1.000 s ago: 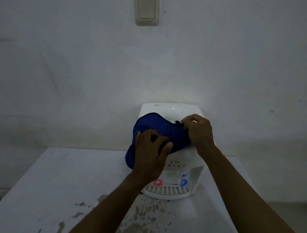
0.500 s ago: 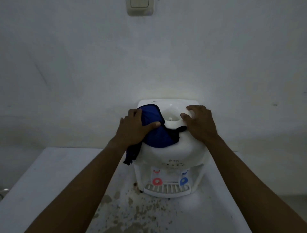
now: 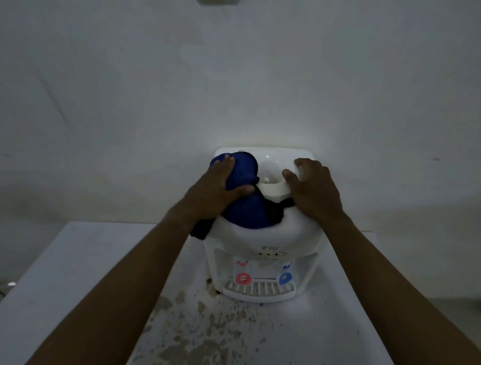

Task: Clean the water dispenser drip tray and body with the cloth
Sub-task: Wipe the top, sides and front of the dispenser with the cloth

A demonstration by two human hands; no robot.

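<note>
A white water dispenser (image 3: 268,239) stands on a white table against the wall. Its slotted drip tray (image 3: 259,290) sits at the front base, below a red tap (image 3: 244,278) and a blue tap (image 3: 285,278). A blue cloth (image 3: 247,211) is bunched on the left half of the dispenser's top, with a dark end hanging over the left side. My left hand (image 3: 216,187) presses on the cloth with fingers stretched toward the back edge. My right hand (image 3: 312,190) rests on the top's right side, thumb at the rim of the bottle well.
The table (image 3: 78,273) has brown stained, flaking patches (image 3: 197,325) in front of the dispenser. A plain wall rises directly behind. A wall switch plate (image 3: 218,2) shows at the top edge.
My left hand has pushed the cloth from the front of the dispenser's top toward its back left corner. My right hand let go of the cloth and settled on the right side of the top.
</note>
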